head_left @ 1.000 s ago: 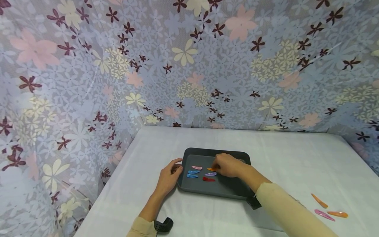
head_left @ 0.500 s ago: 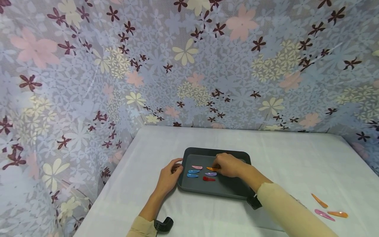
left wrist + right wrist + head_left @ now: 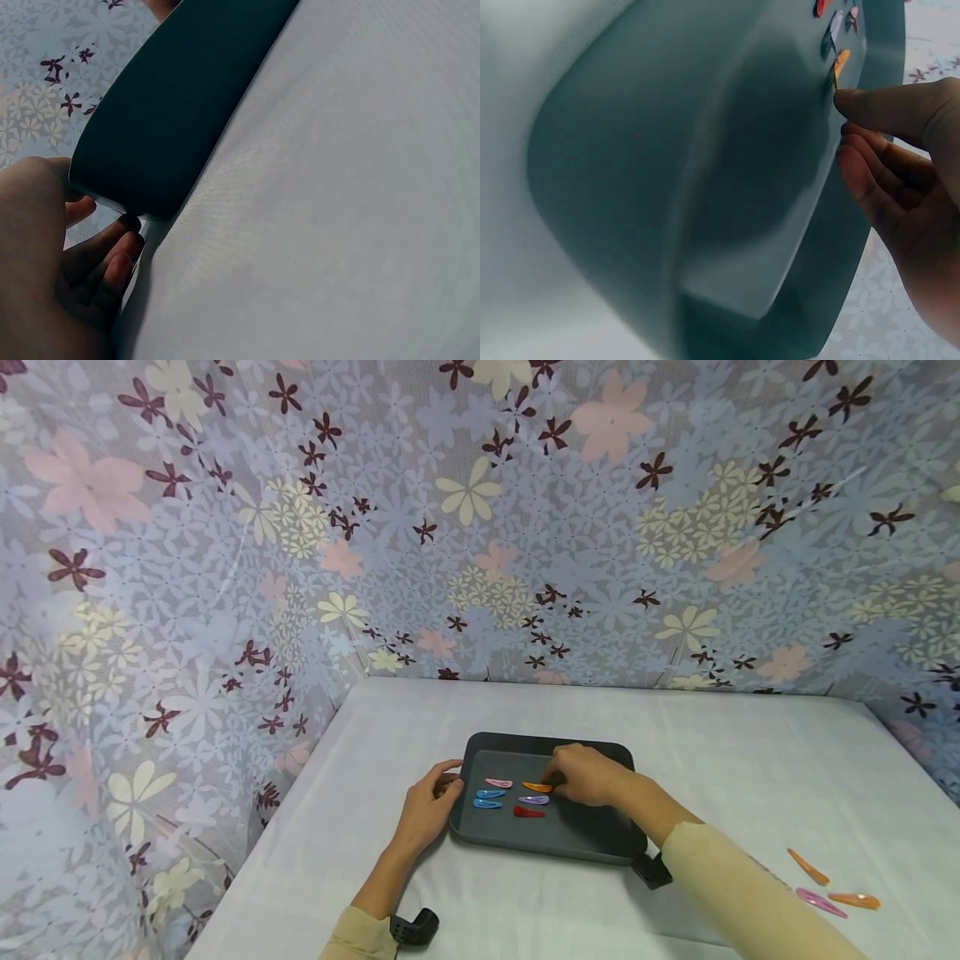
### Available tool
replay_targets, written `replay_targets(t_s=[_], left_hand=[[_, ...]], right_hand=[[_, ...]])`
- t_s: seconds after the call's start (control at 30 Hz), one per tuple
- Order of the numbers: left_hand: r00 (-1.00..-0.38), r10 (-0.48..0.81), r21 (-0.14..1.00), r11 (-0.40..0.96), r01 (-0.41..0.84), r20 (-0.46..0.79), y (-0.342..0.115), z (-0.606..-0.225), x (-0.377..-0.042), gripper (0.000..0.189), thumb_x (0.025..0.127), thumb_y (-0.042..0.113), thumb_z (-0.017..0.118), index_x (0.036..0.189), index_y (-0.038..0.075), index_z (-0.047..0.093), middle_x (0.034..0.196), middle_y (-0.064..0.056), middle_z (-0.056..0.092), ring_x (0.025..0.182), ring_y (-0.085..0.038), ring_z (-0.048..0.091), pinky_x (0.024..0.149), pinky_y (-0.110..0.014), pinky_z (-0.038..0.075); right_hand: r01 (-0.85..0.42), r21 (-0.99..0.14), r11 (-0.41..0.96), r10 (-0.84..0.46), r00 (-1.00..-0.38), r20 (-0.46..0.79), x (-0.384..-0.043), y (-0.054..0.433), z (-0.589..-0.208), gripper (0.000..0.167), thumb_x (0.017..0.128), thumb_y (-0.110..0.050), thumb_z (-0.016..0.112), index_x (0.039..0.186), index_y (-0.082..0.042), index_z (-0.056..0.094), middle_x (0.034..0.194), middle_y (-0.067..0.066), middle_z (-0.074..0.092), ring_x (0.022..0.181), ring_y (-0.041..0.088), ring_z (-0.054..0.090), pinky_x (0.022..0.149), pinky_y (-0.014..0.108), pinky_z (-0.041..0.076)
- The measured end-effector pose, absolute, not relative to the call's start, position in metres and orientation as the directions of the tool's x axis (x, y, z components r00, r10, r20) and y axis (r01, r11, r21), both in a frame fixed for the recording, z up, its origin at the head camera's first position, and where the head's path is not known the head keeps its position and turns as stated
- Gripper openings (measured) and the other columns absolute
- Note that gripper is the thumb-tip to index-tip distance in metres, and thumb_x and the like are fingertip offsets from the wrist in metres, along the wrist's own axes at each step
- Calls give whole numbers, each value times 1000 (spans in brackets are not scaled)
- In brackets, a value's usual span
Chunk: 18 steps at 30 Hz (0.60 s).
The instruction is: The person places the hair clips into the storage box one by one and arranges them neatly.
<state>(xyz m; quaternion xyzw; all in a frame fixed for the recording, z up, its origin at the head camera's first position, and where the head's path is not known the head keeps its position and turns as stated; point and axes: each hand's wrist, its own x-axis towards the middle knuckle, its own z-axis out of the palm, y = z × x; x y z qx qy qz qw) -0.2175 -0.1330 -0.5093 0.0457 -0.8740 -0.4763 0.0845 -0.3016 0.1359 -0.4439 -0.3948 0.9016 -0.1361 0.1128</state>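
My left hand (image 3: 426,806) holds the left rim of a dark grey tray (image 3: 517,837), its fingers against the outer wall in the left wrist view. Inside the tray lie snap hair clips: a pink clip (image 3: 498,783), two blue clips (image 3: 488,804), a purple clip (image 3: 534,800), a red clip (image 3: 528,812) and an orange clip (image 3: 537,787). Over the tray, my right hand (image 3: 585,775) is at the orange clip's right end. In the right wrist view the thumb tip (image 3: 844,102) is right at that clip's end, with the other fingers a little apart from it.
To the right on the white-covered table (image 3: 735,760) lie two more orange clips (image 3: 855,901) and a pink clip (image 3: 821,902). A floral curtain (image 3: 480,527) rises behind the table and on its left. Each wrist carries a small black device (image 3: 415,928).
My right hand has shifted slightly right and away from the orange clip, so more of the clip shows. The left hand and the other clips stay in place.
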Motion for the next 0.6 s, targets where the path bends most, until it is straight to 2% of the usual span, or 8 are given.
replay_targets(t_s=[0.27, 0.6], left_hand=[[-980, -166, 841, 542, 1, 107, -133, -507, -217, 34, 92, 31, 56, 126, 32, 57, 109, 3, 69, 91, -10, 60, 83, -31, 47], [-980, -164, 840, 542, 9, 117, -133, -510, -218, 33, 92, 31, 57, 125, 31, 58, 108, 3, 70, 91, -9, 62, 82, -30, 48]], right_hand=[[-699, -321, 639, -751, -658, -62, -302, 150, -439, 22, 82, -14, 70, 104, -10, 73, 87, -2, 61, 75, 6, 52, 66, 24, 44], [-684, -374, 627, -747, -663, -40, -301, 174, -433, 25, 82, -13, 70, 106, -6, 71, 88, 1, 62, 77, 10, 56, 69, 26, 45]])
